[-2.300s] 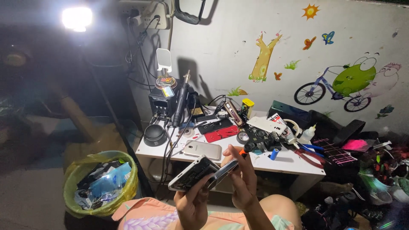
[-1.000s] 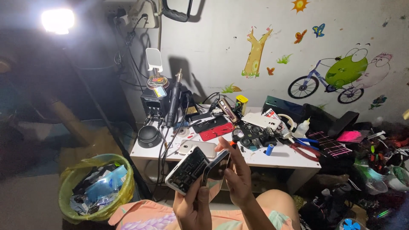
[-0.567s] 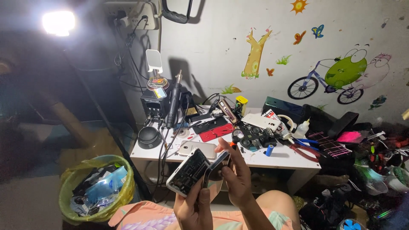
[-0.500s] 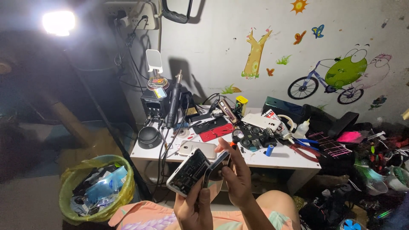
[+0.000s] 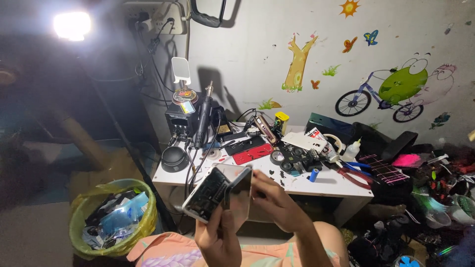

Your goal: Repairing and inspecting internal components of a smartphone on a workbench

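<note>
Hands are raised in front of the body, above the lap and short of the surface [image 5: 326, 187]. Left hand [image 5: 217, 237] is closed around the lower end of an opened phone body [image 5: 207, 194], whose exposed boards and shields face the camera. Right hand [image 5: 274, 202] is closed on the edge of a thin reflective panel [image 5: 241, 197], which looks like the detached back or screen; the fingers pinch it from the right. The two parts are held side by side, touching or nearly so along their long edges; a connecting flex cannot be made out.

For the step in hand, judged as separating or checking the two halves:
- Panel is best held by its edges only, as it is now.
- Angle between the halves should be kept small until it is clear nothing joins them.
- Body should be gripped by the frame, with the thumb kept off the boards.
- Work would be better done lower, over the surface, so a slip costs less.

Surface is crowded: soldering station [image 5: 180, 121], red panel [image 5: 252, 154], blue cell [image 5: 312, 175], pliers [image 5: 354, 173]. A green-lined bin [image 5: 111, 217] stands to the left on the floor.
</note>
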